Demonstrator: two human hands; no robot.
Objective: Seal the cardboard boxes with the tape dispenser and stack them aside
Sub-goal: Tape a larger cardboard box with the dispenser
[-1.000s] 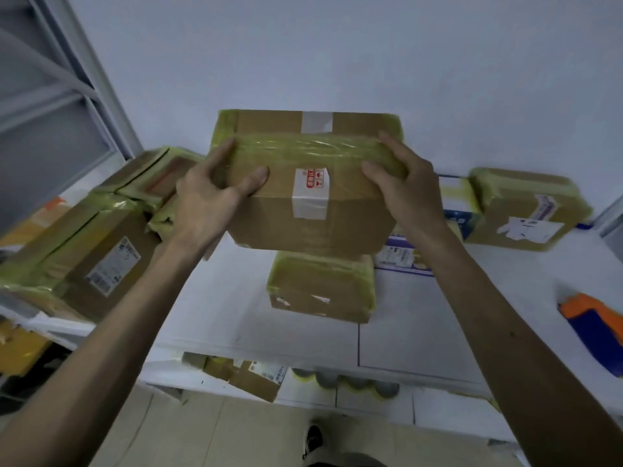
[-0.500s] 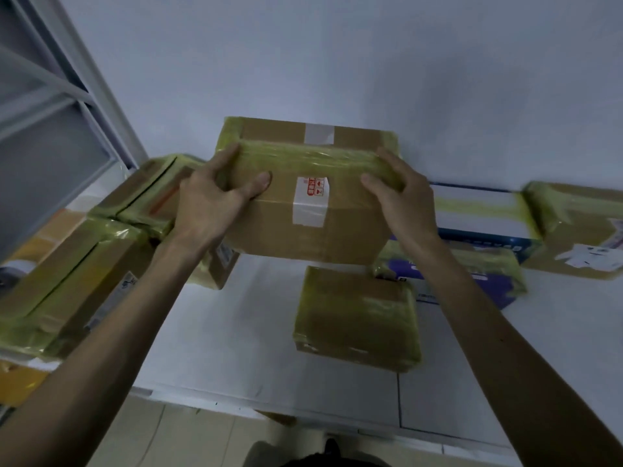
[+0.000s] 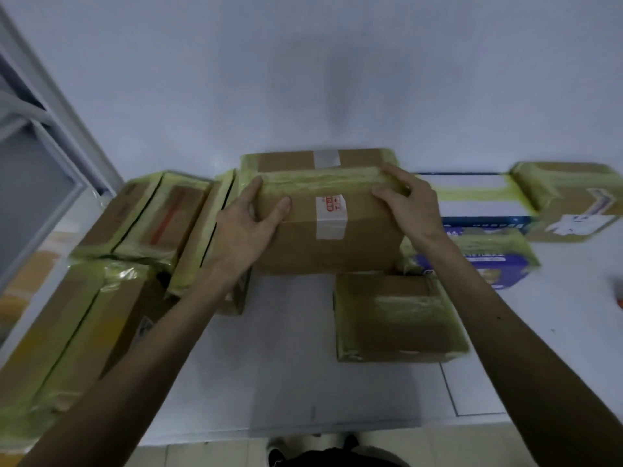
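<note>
gripping a brown cardboard box (image 3: 323,244) at both ends: left hand (image 3: 241,230) clamped on the left end, thumb pressed to the near face and fingers (image 3: 253,190) stretched up along the corner; right hand (image 3: 416,210) curled over the top right edge, fingertips (image 3: 382,192) on the yellowish tape band (image 3: 320,182) running across the lid. held level at the back of the white bench (image 3: 286,358), close to the wall (image 3: 303,79), white label strip (image 3: 332,214) facing the camera; cannot tell whether resting on the bench or just above it. just left of it, a row of taped boxes (image 3: 161,217) standing on edge, with longer taped boxes (image 3: 67,332) nearer the front left. in front and to the right, a smaller taped box (image 3: 397,318) lying flat. behind the right wrist, a blue-and-white carton (image 3: 478,203) and a purple printed carton (image 3: 488,261), then one more taped parcel (image 3: 573,197) far right. grey window frame (image 3: 43,136) at far left; pale tiled floor (image 3: 202,453) below the bench edge.
</note>
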